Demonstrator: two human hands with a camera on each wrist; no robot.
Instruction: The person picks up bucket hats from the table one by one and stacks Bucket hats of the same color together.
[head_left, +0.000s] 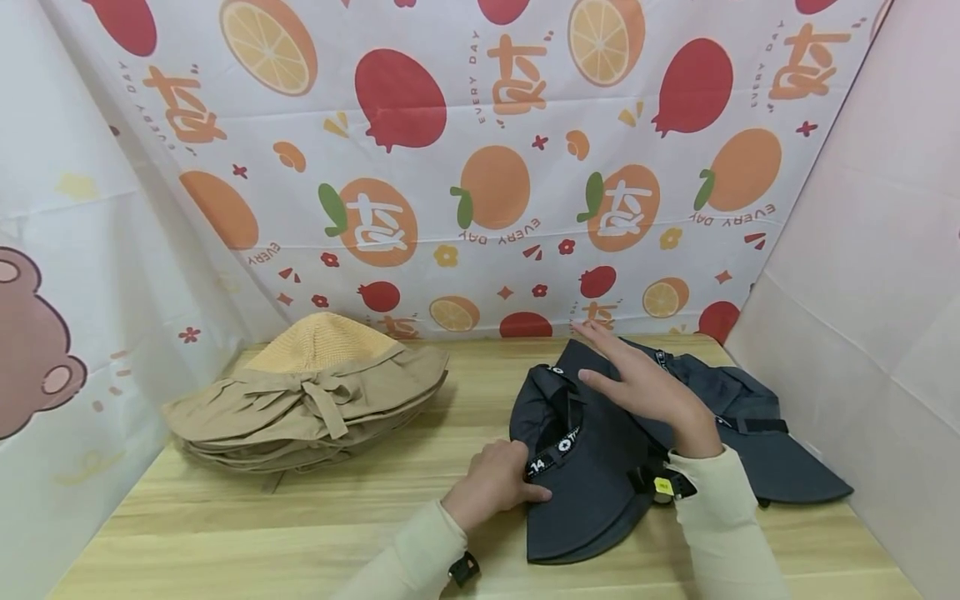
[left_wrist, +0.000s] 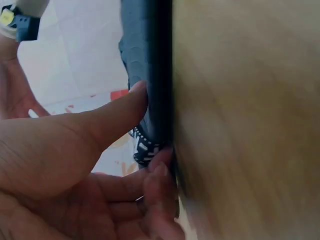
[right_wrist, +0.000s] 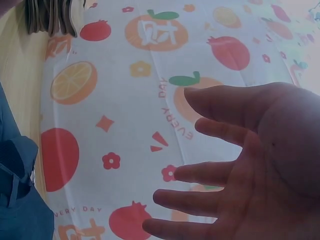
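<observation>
As the left hand [head_left: 495, 483] pinches the dark hat's [head_left: 592, 492] near brim edge, the right hand [head_left: 645, 387] hovers flat, fingers spread; soft, floppy fabric, probably best handled by its brim.

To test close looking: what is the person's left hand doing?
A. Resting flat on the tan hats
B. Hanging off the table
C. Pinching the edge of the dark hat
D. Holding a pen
C: the left hand pinches the dark hat at its brim edge, by the lettered strap.
</observation>
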